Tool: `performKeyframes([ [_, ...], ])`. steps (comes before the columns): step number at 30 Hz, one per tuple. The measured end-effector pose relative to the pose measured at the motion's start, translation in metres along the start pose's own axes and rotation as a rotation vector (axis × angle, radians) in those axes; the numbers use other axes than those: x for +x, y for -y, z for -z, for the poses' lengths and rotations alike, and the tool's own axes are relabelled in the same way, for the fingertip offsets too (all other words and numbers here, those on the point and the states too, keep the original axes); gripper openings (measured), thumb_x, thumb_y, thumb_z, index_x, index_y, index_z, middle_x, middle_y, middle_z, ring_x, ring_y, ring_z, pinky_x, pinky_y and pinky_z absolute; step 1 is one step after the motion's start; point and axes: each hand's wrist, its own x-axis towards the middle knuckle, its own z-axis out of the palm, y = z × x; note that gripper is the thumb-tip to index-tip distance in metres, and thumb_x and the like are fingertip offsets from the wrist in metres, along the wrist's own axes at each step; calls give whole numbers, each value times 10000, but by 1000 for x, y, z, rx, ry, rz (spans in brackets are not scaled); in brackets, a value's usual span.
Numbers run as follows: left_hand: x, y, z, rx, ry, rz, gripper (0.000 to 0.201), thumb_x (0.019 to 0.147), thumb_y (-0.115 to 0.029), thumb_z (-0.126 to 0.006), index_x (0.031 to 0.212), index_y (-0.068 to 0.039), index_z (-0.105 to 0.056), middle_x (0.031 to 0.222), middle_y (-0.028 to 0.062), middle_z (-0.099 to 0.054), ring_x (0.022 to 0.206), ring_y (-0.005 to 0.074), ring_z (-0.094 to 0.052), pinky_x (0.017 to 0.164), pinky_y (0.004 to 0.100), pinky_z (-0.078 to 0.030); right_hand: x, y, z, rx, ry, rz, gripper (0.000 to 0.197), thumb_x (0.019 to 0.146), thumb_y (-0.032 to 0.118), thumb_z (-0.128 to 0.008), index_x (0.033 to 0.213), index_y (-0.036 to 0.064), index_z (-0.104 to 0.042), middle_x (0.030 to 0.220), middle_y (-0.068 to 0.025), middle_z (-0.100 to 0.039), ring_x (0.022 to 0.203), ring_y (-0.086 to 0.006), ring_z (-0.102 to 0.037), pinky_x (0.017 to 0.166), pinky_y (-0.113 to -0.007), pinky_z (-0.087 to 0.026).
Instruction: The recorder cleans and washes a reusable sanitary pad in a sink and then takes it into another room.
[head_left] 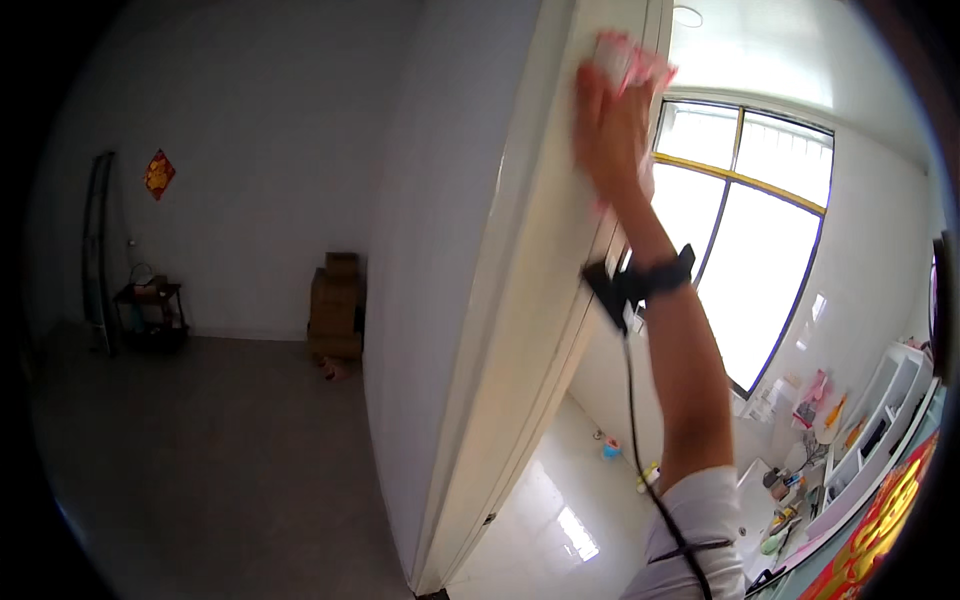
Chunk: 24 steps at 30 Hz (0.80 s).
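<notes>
My right hand (616,135) is raised high, its fingers closed round a pink-and-white cloth (618,58). The cloth is bunched and a little blurred, and it lies against the upper part of a cream door frame (530,270). Some pink shows below the palm too, along the frame's inner edge. A black strap (660,278) with a small dark device circles my right wrist, and a black cable (636,420) runs down from it along the forearm. My left hand is out of sight.
Left of the frame, a dim room holds stacked cardboard boxes (335,305), a small dark table (150,300) and a ladder-like thing (97,250). Through the doorway are a bright window (755,240), a cluttered counter, a white rack (870,430) and a red-and-gold decorated panel (880,530).
</notes>
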Motion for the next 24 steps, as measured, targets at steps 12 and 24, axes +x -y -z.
performKeyframes([
  [12,-12,-18,-5,323,153,-175,163,818,-193,-507,895,-49,-491,746,133,-541,684,167,-524,629,321,-466,-433,160,115,107,904,-237,589,656,231,-555,1169,-13,-398,1238,-262,-309,1162,-461,-268,953,-560,-181],
  [24,-28,18,0,-124,-103,178,135,802,-75,-453,906,-15,-514,725,105,-583,598,193,-569,498,288,-461,-737,152,413,-94,2501,-887,265,786,287,-466,923,106,-603,875,-105,-595,855,-261,-555,756,-328,-439],
])
